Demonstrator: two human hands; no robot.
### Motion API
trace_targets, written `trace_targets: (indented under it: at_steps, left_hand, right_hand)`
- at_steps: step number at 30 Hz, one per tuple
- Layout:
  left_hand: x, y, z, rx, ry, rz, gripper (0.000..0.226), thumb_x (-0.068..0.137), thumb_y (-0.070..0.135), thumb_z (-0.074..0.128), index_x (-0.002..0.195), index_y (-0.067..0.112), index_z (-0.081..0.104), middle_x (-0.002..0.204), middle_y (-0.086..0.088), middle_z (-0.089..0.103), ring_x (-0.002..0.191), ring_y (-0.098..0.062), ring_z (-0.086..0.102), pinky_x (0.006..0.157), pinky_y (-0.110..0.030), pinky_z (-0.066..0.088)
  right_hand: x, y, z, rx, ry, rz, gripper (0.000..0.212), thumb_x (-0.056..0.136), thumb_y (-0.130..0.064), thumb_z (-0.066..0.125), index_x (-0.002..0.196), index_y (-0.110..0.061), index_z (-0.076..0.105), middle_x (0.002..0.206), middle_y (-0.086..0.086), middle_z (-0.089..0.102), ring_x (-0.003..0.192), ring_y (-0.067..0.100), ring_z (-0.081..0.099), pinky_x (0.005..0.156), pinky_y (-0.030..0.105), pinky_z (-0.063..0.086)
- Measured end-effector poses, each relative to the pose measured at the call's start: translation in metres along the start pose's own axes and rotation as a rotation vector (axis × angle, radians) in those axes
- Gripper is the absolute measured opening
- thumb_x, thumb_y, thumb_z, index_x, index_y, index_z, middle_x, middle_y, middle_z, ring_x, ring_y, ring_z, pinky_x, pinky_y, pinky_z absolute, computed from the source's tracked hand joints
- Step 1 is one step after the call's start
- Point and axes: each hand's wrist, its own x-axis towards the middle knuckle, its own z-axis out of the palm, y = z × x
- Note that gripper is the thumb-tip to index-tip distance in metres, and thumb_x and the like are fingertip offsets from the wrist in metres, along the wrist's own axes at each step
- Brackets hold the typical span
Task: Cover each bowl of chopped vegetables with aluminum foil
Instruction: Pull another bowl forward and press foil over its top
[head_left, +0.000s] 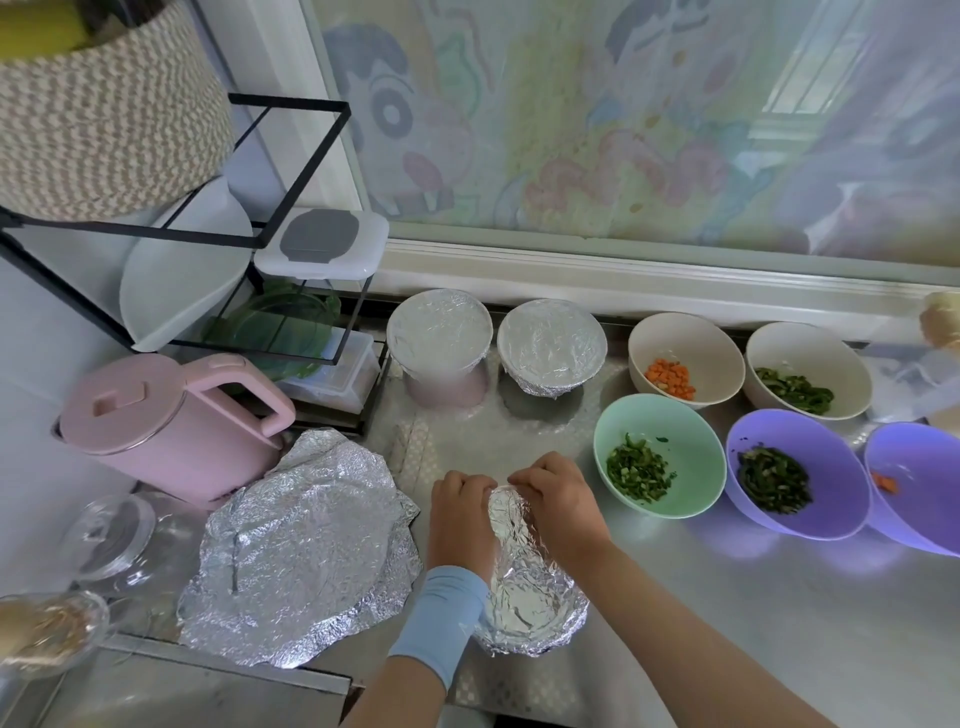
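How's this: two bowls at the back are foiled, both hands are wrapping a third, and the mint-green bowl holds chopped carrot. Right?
Not quite: in the head view the mint-green bowl holds chopped greens; the carrot is in the white bowl behind it.

The steel counter (727, 597) is busy: a foil-wrapped bowl (530, 597) sits at six o'clock, loose foil sheets (301, 545) at eight, a pink kettle (171, 426) at ten, two foil-covered bowls (439, 332) at twelve, and five open bowls (691, 431) of chopped vegetables crowd two to three o'clock.
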Motion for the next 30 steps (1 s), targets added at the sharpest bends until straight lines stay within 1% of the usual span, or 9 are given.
trace_targets:
  at_steps: [2,5,9,12,18,21,25,27,30]
  left_hand:
    - [-0.001,-0.002,0.0,0.028,0.015,-0.036,0.026,0.091,-0.001,0.057,0.107,0.016,0.068,0.103,-0.001,0.055,0.097,-0.019,0.048,0.074,-0.027,0.043]
    - [0.004,-0.001,-0.001,-0.013,0.018,0.058,0.035,0.087,-0.007,0.057,0.11,0.017,0.068,0.104,0.002,0.056,0.1,-0.016,0.047,0.08,-0.026,0.047]
    - [0.011,0.001,0.005,-0.095,-0.04,0.188,0.019,0.095,0.007,0.058,0.107,0.014,0.071,0.1,0.002,0.059,0.098,-0.011,0.048,0.084,-0.019,0.042]
    - [0.011,-0.001,0.011,-0.104,-0.025,0.148,0.016,0.095,0.012,0.059,0.104,0.014,0.072,0.097,0.001,0.059,0.095,-0.012,0.048,0.082,-0.018,0.039]
    - [0.001,0.007,0.009,-0.058,-0.005,-0.003,0.02,0.099,0.012,0.051,0.105,0.014,0.07,0.101,-0.002,0.058,0.094,-0.018,0.047,0.081,-0.033,0.047]
    - [-0.002,0.006,0.005,-0.031,-0.002,-0.015,0.022,0.095,0.006,0.051,0.107,0.015,0.067,0.105,0.0,0.058,0.1,-0.018,0.048,0.083,-0.028,0.045]
    - [0.004,0.006,0.006,-0.065,-0.088,0.138,0.033,0.091,-0.001,0.052,0.116,0.015,0.067,0.109,0.003,0.058,0.105,-0.013,0.046,0.087,-0.021,0.041]
    - [0.007,0.005,0.009,-0.08,-0.093,0.16,0.022,0.095,0.009,0.055,0.111,0.015,0.069,0.103,0.003,0.059,0.1,-0.013,0.048,0.082,-0.02,0.041]
    - [0.01,0.003,0.013,-0.089,-0.081,0.142,0.016,0.098,0.021,0.056,0.103,0.016,0.071,0.098,0.003,0.058,0.095,-0.014,0.046,0.076,-0.023,0.041]
  right_hand:
    - [0.002,0.003,-0.006,-0.021,-0.021,-0.018,0.016,0.084,-0.009,0.072,0.1,-0.01,0.075,0.093,0.002,0.058,0.093,0.021,0.054,0.077,0.03,0.046]
    - [-0.001,0.008,-0.011,-0.046,0.012,0.014,0.01,0.085,-0.015,0.073,0.094,-0.012,0.074,0.091,-0.001,0.059,0.089,0.018,0.054,0.076,0.029,0.046]
    - [-0.006,0.01,-0.008,-0.025,0.067,0.034,0.007,0.086,-0.016,0.071,0.091,-0.012,0.075,0.085,0.0,0.064,0.083,0.02,0.059,0.072,0.034,0.051]
    - [-0.008,0.013,-0.006,-0.009,0.082,0.03,0.008,0.087,-0.016,0.071,0.092,-0.012,0.076,0.083,0.001,0.067,0.08,0.019,0.061,0.072,0.032,0.052]
    - [0.0,0.014,-0.009,-0.101,-0.051,-0.099,0.009,0.087,-0.017,0.071,0.094,-0.013,0.076,0.085,0.002,0.069,0.08,0.023,0.063,0.072,0.036,0.053]
    - [-0.007,0.008,-0.009,-0.219,0.072,-0.136,0.018,0.078,-0.007,0.076,0.095,-0.011,0.073,0.092,0.006,0.064,0.081,0.028,0.058,0.071,0.038,0.052]
    - [-0.026,0.0,-0.002,-0.266,0.156,-0.069,0.021,0.072,0.002,0.075,0.083,-0.014,0.069,0.082,0.002,0.056,0.074,0.024,0.051,0.065,0.034,0.048]
    - [-0.026,0.002,0.002,-0.235,0.195,-0.04,0.02,0.074,0.004,0.071,0.084,-0.014,0.069,0.082,0.001,0.057,0.075,0.024,0.051,0.066,0.035,0.049]
    - [-0.025,0.004,0.004,-0.16,0.227,-0.004,0.01,0.084,-0.006,0.065,0.085,-0.014,0.071,0.081,0.002,0.061,0.072,0.024,0.053,0.067,0.036,0.05]
